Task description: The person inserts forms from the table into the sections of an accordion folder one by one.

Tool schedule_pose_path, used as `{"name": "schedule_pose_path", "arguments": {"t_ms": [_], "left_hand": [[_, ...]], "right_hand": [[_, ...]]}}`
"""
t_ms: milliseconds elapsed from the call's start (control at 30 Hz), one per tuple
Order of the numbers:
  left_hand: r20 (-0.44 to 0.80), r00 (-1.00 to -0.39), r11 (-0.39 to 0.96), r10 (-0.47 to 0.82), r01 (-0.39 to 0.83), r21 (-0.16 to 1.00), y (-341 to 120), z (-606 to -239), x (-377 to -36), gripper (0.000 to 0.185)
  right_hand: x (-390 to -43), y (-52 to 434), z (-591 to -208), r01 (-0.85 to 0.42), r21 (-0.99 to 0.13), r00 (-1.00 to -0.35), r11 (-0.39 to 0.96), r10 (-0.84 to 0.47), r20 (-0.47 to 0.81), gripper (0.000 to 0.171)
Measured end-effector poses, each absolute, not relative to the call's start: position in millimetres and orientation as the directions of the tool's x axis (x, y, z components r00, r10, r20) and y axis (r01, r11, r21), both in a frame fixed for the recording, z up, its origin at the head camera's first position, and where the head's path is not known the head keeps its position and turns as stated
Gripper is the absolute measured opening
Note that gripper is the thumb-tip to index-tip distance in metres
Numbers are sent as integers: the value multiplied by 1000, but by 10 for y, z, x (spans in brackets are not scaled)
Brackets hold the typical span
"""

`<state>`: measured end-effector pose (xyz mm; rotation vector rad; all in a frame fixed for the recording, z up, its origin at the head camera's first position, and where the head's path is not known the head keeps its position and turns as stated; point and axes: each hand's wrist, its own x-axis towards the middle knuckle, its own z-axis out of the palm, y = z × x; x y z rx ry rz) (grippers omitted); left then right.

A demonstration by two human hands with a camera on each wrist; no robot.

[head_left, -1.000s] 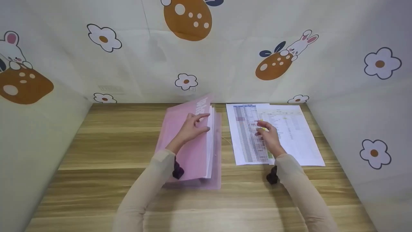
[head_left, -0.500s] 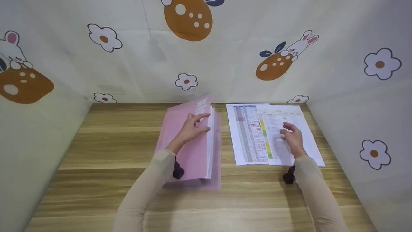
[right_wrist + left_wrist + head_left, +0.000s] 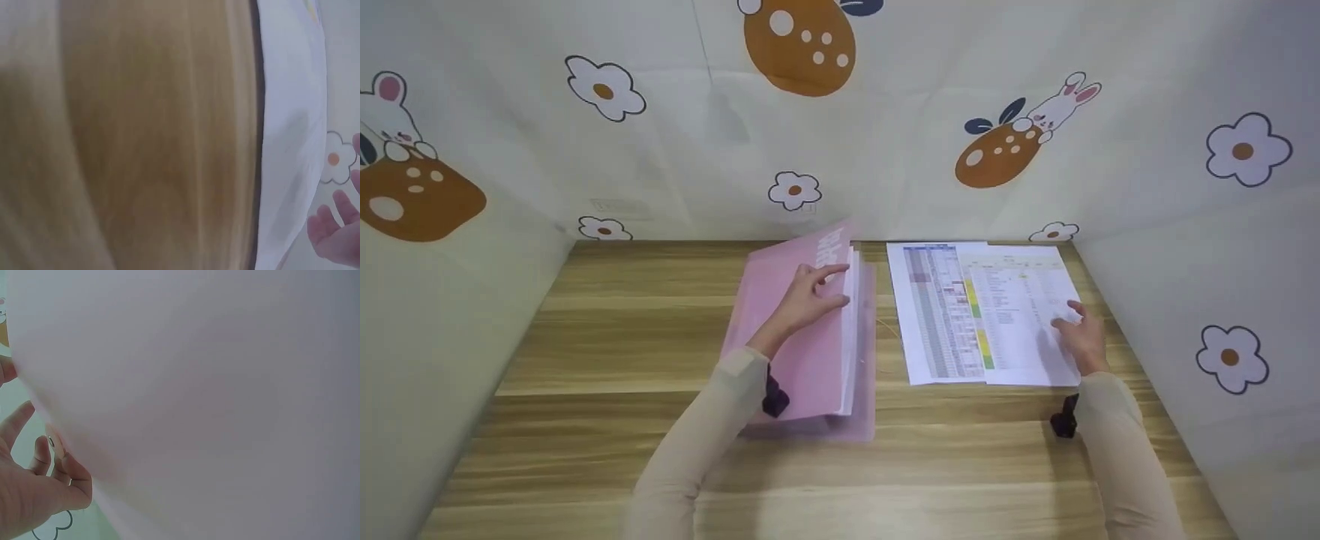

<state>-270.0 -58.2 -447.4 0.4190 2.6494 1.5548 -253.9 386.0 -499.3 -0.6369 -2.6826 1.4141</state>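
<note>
Left hand (image 3: 804, 300) fingers grip the pink folder (image 3: 802, 352) cover raised; right hand (image 3: 1081, 335), apparently flat and relaxed, should slide only the top sheet (image 3: 1020, 315) beneath its fingers.

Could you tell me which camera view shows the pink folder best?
The head view: the whole pink folder lies on the table, its cover lifted by the left hand. The left wrist view shows only a blurred pale pink surface; the right wrist view shows none of it.
</note>
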Motion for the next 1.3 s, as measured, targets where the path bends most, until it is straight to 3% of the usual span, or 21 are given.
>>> {"name": "schedule_pose_path", "arguments": {"t_ms": [433, 767, 1300], "left_hand": [[85, -967, 465, 239, 191, 864, -580, -4464, -2694, 50], [109, -964, 456, 244, 213, 864, -579, -4473, -2696, 50], [101, -965, 455, 244, 206, 867, -579, -4489, -2702, 49]], "right_hand": [[-2402, 4090, -5015, 424, -628, -897, 653, 397, -193, 64], [-2356, 4196, -5061, 419, -528, -908, 739, 348, -233, 87], [-2361, 4228, -5079, 413, -599, -909, 686, 350, -226, 84]]}}
